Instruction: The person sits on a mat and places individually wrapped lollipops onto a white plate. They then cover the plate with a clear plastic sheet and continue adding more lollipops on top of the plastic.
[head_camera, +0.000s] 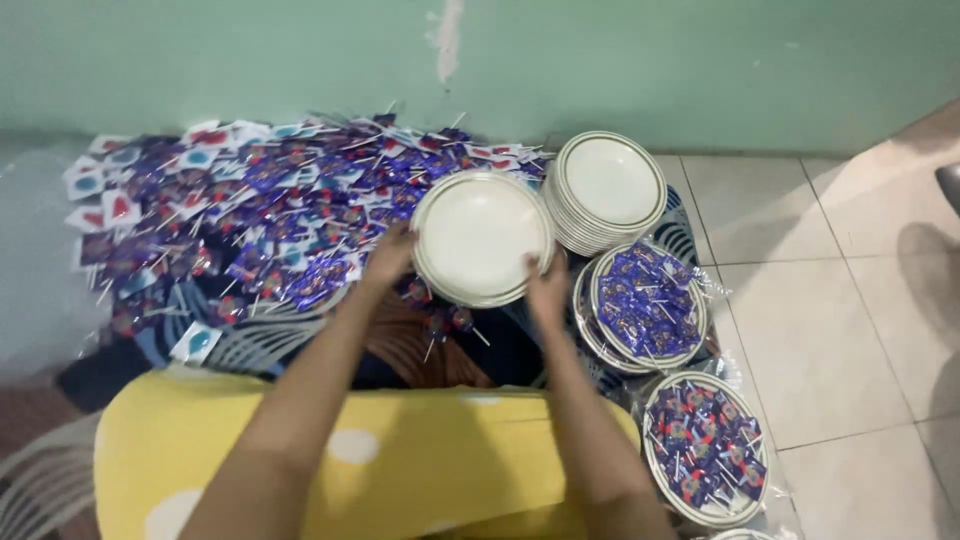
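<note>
On the floor below a pale green wall (700, 60), a patterned cloth (260, 345) lies spread beside light tiles (830, 330); over most of that cloth sprawls a wide heap of wrapped lollipops (270, 210), mostly purple and blue wrappers with thin white sticks, a few white-edged packets at the far left. At the near edge, a yellow garment with pale dots (400, 470) covers the person's lap; both bare forearms reach out over it. To the right of the heap stands a tall stack of white plates (608, 190) with dark-lined rims, touching the cloth's edge near the wall; nearer the camera, a plate filled with lollipops (645, 305) sits wrapped in clear film, and a second filled plate (705, 450) lies closer still, also under film. In the middle, a short stack of empty white plates (480, 238) is lifted or tilted above the heap, just beside the tall stack; the left hand (388, 258) clasps its left rim, fingers curled closed around the edge; the right hand (548, 285) clasps its lower right rim, grip likewise closed on the edge. A few loose lollipops (445, 322) lie beneath that held stack, between the two wrists.
</note>
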